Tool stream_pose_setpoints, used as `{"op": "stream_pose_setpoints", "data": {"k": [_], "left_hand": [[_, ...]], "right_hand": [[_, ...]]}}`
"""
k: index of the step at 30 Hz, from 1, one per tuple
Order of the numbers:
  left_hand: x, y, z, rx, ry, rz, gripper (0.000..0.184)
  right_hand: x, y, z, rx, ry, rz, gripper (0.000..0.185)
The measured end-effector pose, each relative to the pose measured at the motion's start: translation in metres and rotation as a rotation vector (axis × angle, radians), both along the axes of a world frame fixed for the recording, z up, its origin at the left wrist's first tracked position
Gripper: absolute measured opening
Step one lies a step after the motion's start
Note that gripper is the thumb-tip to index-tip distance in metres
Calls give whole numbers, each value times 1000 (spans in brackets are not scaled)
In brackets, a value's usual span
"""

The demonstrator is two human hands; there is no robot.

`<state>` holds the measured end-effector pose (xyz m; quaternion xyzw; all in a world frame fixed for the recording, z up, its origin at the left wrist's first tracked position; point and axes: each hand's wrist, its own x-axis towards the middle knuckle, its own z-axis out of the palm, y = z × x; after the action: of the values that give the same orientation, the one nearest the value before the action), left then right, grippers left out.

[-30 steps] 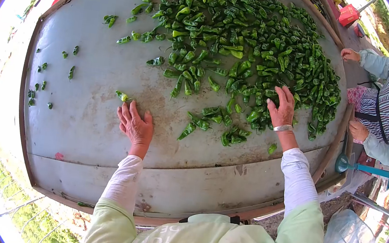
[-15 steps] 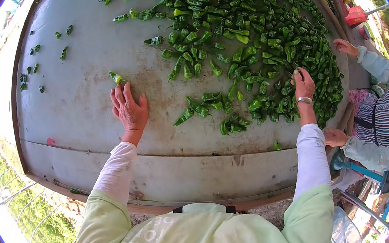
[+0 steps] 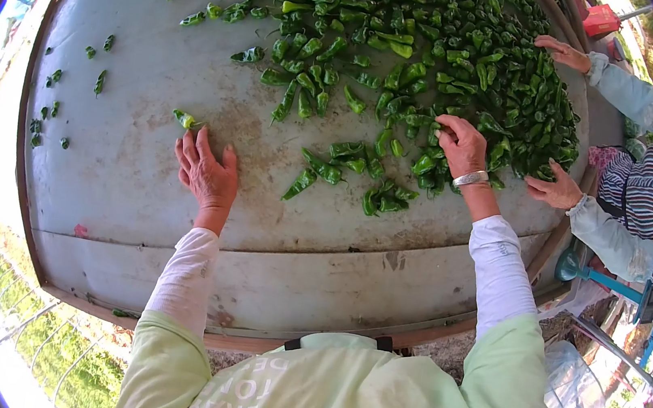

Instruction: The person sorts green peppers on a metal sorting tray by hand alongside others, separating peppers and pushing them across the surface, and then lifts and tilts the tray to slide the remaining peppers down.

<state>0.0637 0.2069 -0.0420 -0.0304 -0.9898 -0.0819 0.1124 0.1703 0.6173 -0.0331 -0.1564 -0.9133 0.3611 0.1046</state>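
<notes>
My left hand point(image 3: 208, 171) lies on the metal table point(image 3: 242, 226) with its fingers apart. A yellowish-green pepper point(image 3: 184, 119) sits just beyond its fingertips. My right hand point(image 3: 462, 146), with a silver bracelet at the wrist, is over the near edge of the large pepper pile point(image 3: 443, 47). Its thumb and fingers are bent together; whatever they may hold is too small to make out. A small group of green peppers point(image 3: 386, 199) lies to the left of that hand and nearer to me.
At the right a co-worker in a striped top point(image 3: 647, 182) has both hands at the pile's right side. Tiny peppers point(image 3: 100, 82) are scattered at the far left. A blue-green scale point(image 3: 618, 285) stands beyond the table's right edge, near a red box point(image 3: 600, 21).
My right hand has gone right over the pile and come back left, its fingers now closer together. The co-worker's hands have moved in to the peppers. The view has shifted slightly.
</notes>
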Motion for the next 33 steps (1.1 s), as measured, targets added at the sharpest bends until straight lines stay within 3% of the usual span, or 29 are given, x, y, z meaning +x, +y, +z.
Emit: {"op": "stream_pose_setpoints", "data": {"k": [4, 6, 8, 10, 12, 14, 16, 23, 30, 33], "left_hand": [[-1, 2, 0, 16, 3, 12, 59], [0, 0, 0, 8, -11, 13, 59], [0, 0, 1, -1, -15, 26, 59], [-1, 1, -1, -13, -35, 39, 59], [0, 0, -1, 4, 20, -2, 58], [2, -1, -1, -13, 17, -3, 57], [0, 0, -1, -21, 1, 20, 57], [0, 0, -3, 24, 38, -9, 57], [0, -1, -3, -22, -26, 13, 58], [-2, -3, -4, -8, 20, 0, 58]], "right_hand": [[1, 2, 0, -269, 59, -163, 24], [8, -1, 16, -685, -51, -383, 16], [15, 5, 16, -762, -70, -386, 13], [27, 7, 14, -1359, 107, -290, 12], [34, -2, 31, -1459, 114, -265, 15], [40, -11, 33, -1741, 172, -267, 18], [46, -12, 17, -1787, 207, -174, 22], [67, -26, 22, -1576, 170, -359, 28], [83, -29, 22, -1554, 153, -434, 30], [86, -33, 28, -1561, 161, -428, 39]]}}
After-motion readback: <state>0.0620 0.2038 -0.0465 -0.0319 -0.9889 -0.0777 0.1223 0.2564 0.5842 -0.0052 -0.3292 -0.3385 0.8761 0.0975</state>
